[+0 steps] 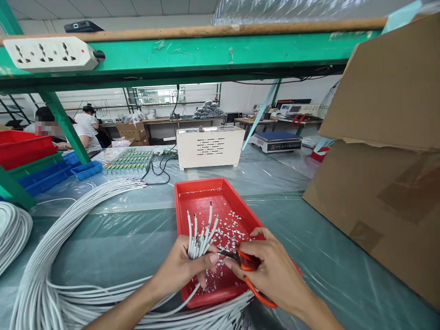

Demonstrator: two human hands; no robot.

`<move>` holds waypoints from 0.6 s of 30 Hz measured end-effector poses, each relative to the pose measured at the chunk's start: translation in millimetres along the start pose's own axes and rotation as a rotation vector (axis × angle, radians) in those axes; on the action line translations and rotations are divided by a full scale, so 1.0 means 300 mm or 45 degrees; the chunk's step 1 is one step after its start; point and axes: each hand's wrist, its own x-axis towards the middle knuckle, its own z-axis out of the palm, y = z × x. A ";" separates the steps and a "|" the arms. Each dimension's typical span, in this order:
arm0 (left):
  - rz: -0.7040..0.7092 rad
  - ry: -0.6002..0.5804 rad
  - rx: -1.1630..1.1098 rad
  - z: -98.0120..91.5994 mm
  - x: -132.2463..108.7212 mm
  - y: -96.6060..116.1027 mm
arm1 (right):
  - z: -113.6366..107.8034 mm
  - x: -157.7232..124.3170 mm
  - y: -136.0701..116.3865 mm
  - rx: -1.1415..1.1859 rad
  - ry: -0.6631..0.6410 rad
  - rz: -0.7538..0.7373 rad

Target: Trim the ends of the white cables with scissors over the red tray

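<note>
The left hand [194,263] grips a cluster of white cable ends [197,243] between thumb and fingers, the dark-tipped ends standing up past the fingers and leaning away from the person. The right hand [271,263] holds scissors [245,261] by their orange handles, its fingers curled around the loops. The blades point left, their tips near the left thumb and just to the right of the gripped cable ends; whether they touch a cable cannot be told.

Both hands are above a red tray [197,190], where small pale scraps [233,224] lie scattered. Along the tray's near side runs a bundle of white cables [206,316], and to the left a thick bunch [65,229] curves across the plastic-covered table [113,247]. Farther left lies a coil of white cable [13,233]. Beyond the tray stands a cream-coloured machine [211,149], with a blue-topped scale [277,143] to its right. A large cardboard box [378,206] fills the right side.
</note>
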 end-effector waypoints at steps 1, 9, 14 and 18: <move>0.001 -0.001 0.000 0.000 0.000 0.001 | -0.001 -0.001 0.000 0.001 -0.003 0.000; -0.008 -0.078 0.017 0.000 -0.001 0.006 | 0.005 -0.005 0.001 -0.020 -0.044 0.026; -0.061 0.038 0.021 -0.001 0.006 0.001 | 0.005 -0.006 -0.003 -0.027 -0.044 0.010; -0.073 0.182 0.082 0.010 0.001 0.006 | 0.004 -0.006 -0.009 -0.017 -0.046 0.013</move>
